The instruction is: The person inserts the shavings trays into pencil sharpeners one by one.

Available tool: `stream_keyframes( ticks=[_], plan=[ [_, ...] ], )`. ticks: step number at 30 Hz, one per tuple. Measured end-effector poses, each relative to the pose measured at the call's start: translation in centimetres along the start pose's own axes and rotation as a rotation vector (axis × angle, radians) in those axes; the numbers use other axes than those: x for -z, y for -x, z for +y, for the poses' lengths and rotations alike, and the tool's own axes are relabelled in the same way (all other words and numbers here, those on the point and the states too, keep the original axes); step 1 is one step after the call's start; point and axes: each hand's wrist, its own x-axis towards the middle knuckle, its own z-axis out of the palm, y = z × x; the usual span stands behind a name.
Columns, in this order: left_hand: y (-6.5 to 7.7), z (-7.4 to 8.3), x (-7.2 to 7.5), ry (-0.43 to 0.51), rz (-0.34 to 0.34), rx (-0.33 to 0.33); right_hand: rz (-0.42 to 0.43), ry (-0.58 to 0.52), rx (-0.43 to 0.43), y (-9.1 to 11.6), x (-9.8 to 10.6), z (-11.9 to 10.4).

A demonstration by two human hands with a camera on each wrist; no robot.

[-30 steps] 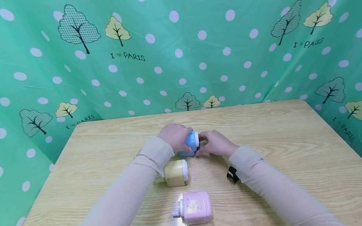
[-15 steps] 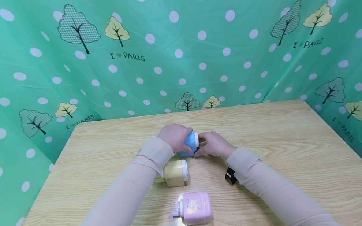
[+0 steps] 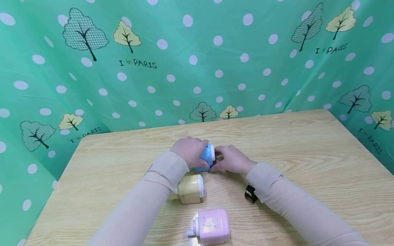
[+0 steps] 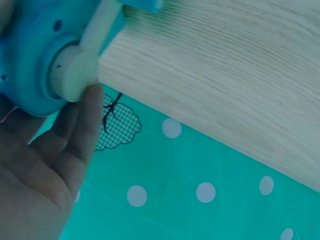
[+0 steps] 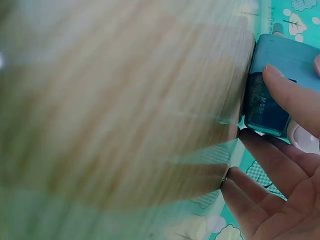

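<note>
In the head view my left hand (image 3: 190,151) grips a blue pencil sharpener (image 3: 206,156) from above at the table's far half. Its pale crank (image 4: 75,70) shows in the left wrist view, with fingertips of that hand against it. My right hand (image 3: 232,158) is at the sharpener's right end. In the right wrist view the thumb and a finger pinch the dark see-through shavings drawer (image 5: 265,107), while the other fingertips touch the table. Closer in, a yellow pencil sharpener (image 3: 190,190) and a pink pencil sharpener (image 3: 213,226) lie on the table.
The wooden table (image 3: 292,141) ends at a green dotted cloth (image 3: 249,73) behind and at both sides. A small black object (image 3: 250,193) shows beside the right sleeve. The left sleeve covers part of the yellow sharpener's crank end.
The whole head view has shifted slightly. My right forearm has moved a little to the left and nearer; both hands stay at the blue pencil sharpener.
</note>
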Motion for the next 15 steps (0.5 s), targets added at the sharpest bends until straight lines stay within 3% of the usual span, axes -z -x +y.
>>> stream_keyframes(
  ticks=[9, 15],
  plan=[
    [0.11, 0.55, -0.07, -0.024, 0.001, 0.034, 0.007, 0.046, -0.006, 0.13, -0.13, 0.07],
    [0.46, 0.41, -0.16, -0.037, 0.045, 0.019, 0.009, 0.047, 0.064, 0.83, 0.66, -0.54]
  ],
)
